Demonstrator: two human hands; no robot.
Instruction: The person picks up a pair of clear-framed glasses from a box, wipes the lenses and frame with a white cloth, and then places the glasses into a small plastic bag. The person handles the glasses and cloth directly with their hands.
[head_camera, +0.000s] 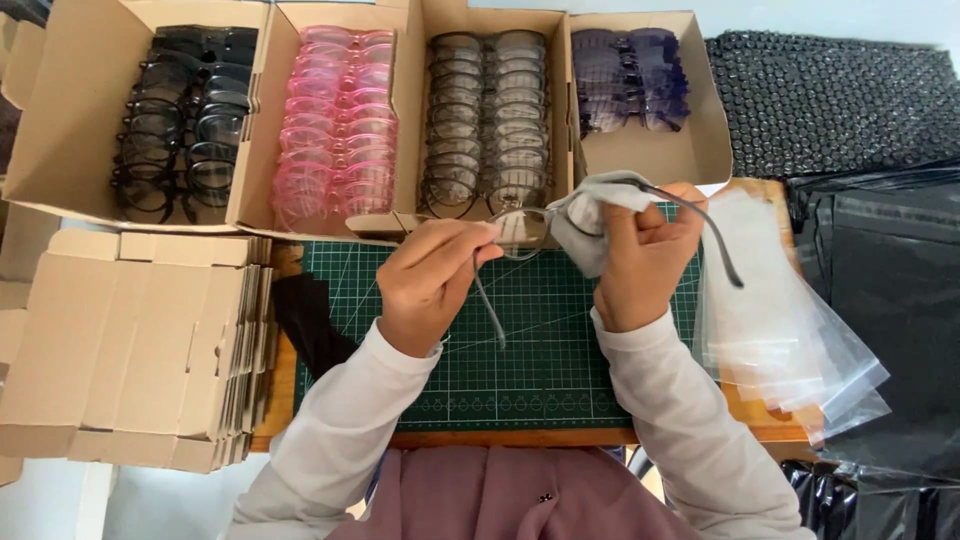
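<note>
My left hand (430, 280) pinches one lens rim of a pair of grey-framed glasses (522, 232) held above a green cutting mat (540, 350). My right hand (640, 265) presses a light grey cloth (590, 215) against the other lens. One temple arm hangs down toward the mat, the other sticks out to the right over my right hand.
Four open cardboard boxes stand behind the mat, holding black glasses (185, 120), pink glasses (335, 125), grey glasses (485, 115) and purple glasses (628, 80). Flat folded cartons (130, 340) are stacked at left. Clear plastic bags (770, 320) lie at right, beside black bubble wrap (830, 100).
</note>
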